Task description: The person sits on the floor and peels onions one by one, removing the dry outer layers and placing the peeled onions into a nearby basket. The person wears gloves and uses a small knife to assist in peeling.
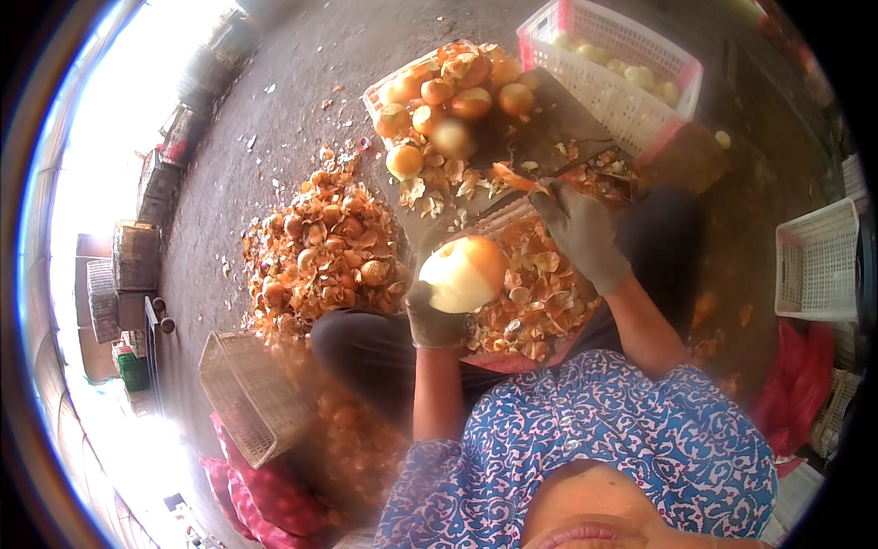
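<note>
My left hand (439,312), in a grey glove, holds a large onion (464,274); its near side is bare and pale, and brownish skin remains on the far side. To the right, my gloved right hand (579,230) is closed around something small, with a strip of orange-brown onion skin (514,177) at its fingertips; whether it also holds a knife I cannot tell. Below and between the hands lies a heap of loose onion skins (542,295) in front of my lap. Farther forward, unpeeled onions (470,103) are piled in a crate.
A white and pink crate (597,72) of peeled onions (639,77) stands front right. Left of my knee is a mound of onions and skins (329,240). An empty-looking crate (250,398) lies tilted beside red mesh sacks (274,494). Another white crate (816,261) stands far right.
</note>
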Demonstrator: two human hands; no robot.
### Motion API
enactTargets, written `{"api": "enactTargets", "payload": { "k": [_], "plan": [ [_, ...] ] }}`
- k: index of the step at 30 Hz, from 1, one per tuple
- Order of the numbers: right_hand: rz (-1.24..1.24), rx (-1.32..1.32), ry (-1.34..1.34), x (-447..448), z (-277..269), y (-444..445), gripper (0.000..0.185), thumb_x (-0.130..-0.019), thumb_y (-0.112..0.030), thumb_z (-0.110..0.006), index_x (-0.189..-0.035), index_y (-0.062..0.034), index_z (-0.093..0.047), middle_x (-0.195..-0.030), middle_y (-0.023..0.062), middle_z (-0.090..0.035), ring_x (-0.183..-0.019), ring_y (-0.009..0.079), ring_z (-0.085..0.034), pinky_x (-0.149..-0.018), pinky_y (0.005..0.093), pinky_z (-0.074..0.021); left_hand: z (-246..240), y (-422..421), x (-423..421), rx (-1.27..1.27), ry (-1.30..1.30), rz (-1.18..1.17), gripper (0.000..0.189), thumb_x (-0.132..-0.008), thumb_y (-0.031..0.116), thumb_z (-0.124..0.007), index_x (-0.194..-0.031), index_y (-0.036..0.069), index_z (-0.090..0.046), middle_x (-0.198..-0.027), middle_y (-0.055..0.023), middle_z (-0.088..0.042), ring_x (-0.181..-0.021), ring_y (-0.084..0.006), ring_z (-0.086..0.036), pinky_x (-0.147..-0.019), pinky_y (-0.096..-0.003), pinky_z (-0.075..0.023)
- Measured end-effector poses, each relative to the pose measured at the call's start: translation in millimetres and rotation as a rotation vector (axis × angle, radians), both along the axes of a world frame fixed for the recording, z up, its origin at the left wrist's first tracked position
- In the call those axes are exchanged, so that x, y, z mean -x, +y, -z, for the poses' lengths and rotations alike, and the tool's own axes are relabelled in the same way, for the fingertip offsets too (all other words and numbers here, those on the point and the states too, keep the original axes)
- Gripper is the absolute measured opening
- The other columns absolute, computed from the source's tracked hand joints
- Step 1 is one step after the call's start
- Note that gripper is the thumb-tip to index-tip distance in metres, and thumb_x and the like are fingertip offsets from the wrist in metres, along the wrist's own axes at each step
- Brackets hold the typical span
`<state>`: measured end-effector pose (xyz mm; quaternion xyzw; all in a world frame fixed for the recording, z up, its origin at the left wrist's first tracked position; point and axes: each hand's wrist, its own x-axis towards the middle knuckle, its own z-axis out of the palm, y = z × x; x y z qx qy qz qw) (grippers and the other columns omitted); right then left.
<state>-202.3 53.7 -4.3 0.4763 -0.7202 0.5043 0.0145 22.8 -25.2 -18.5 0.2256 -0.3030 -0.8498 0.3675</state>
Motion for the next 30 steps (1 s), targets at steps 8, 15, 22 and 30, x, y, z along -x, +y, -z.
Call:
{"api": "enactTargets", "payload": {
  "k": [8, 15, 22, 30],
  "plan": [
    [-0.644, -0.148, -0.630, -39, -30, 21, 0.037, -0.107, -0.022, -0.053, -0.138, -0.0022, -0.059, -0.070, 0.0074, -0.059, -0.062, 0.0148, -0.059, -0.059, 0.0328, -0.0486, -14, 7, 6, 0.099, -0.016, -0.182, 0.095, -0.080, 0.060, -0.075, -0.149, 0.007, -0.038, -0.136, -0.0149, -0.055, -0.124, -0.0288, -0.058, -0.107, -0.0462, -0.0485],
    [-0.651, -0.098, -0.137, -46, -4, 16, 0.053, -0.104, -0.021, -0.058, -0.150, 0.0020, -0.045, -0.099, 0.0273, -0.069, -0.073, 0.0316, -0.071, -0.065, 0.0361, -0.0523, 9, 5, 22, -0.400, 0.303, -0.112, 0.069, -0.097, 0.056, -0.056, -0.141, 0.004, -0.050, -0.138, -0.0118, -0.056, -0.128, -0.0275, -0.055, -0.113, -0.0454, -0.0414],
    [-0.598, -0.136, -0.044, -46, -3, 18, 0.065, -0.101, -0.022, -0.061, -0.153, 0.0067, -0.035, -0.077, 0.0264, -0.062, -0.059, 0.0390, -0.064, -0.053, 0.0422, -0.0457, 13, 9, 21, -0.134, 0.046, -0.186, 0.060, -0.093, 0.040, -0.066, -0.140, 0.005, -0.053, -0.140, -0.0116, -0.057, -0.130, -0.0280, -0.053, -0.112, -0.0463, -0.0413],
    [-0.555, -0.131, 0.016, -46, 1, 14, 0.062, -0.099, -0.023, -0.064, -0.148, 0.0076, -0.042, -0.074, 0.0240, -0.062, -0.057, 0.0372, -0.064, -0.051, 0.0436, -0.0462, -1, 13, 23, 0.070, -0.010, -0.238, 0.060, -0.089, 0.027, -0.071, -0.140, 0.004, -0.050, -0.134, -0.0112, -0.058, -0.124, -0.0257, -0.057, -0.105, -0.0424, -0.0463]
  ]
}}
